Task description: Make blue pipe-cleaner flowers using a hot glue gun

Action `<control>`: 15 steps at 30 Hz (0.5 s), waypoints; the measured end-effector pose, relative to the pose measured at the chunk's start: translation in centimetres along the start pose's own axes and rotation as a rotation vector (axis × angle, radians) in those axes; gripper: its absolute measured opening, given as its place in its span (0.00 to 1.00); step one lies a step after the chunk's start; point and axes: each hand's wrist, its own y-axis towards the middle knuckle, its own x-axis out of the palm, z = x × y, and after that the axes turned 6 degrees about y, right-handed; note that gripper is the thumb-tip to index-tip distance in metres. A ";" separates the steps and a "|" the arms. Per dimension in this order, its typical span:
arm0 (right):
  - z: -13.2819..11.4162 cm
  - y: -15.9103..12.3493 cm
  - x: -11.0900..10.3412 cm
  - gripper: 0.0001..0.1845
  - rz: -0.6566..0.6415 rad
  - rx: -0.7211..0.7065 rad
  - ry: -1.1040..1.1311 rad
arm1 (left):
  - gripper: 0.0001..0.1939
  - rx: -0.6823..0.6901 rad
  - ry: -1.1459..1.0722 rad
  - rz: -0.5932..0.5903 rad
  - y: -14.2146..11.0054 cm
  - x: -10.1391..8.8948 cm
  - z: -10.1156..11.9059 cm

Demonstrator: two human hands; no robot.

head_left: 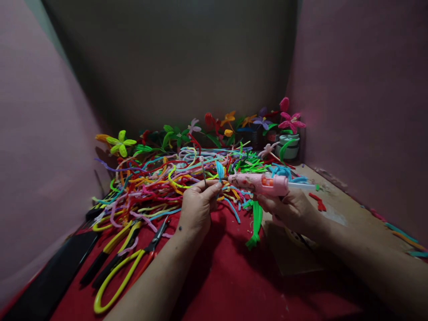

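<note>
My left hand (198,206) pinches a thin dark stem (203,174) and a small light-blue pipe-cleaner petal (220,170) between thumb and fingers. My right hand (291,208) grips a pink hot glue gun (262,183), its nozzle pointing left at the blue petal. A clear glue stick (301,186) juts out of the gun's rear. Both hands hover over a red cloth (227,276), just in front of a big tangle of coloured pipe cleaners (157,180).
Finished pipe-cleaner flowers (230,122) line the back wall, some in a pale pot (288,147). Yellow-handled scissors (117,278) and pliers (113,245) lie at front left beside a black strip. A green pipe-cleaner piece (256,223) lies between the hands. Pink walls close both sides.
</note>
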 end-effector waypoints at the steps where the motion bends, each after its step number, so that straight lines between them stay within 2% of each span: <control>1: 0.0 0.0 0.0 0.19 -0.002 -0.005 0.003 | 0.09 0.000 -0.005 -0.001 0.0 0.0 0.0; 15: 0.0 0.0 0.0 0.19 -0.033 -0.011 0.024 | 0.10 -0.003 -0.025 -0.003 0.0 0.0 0.0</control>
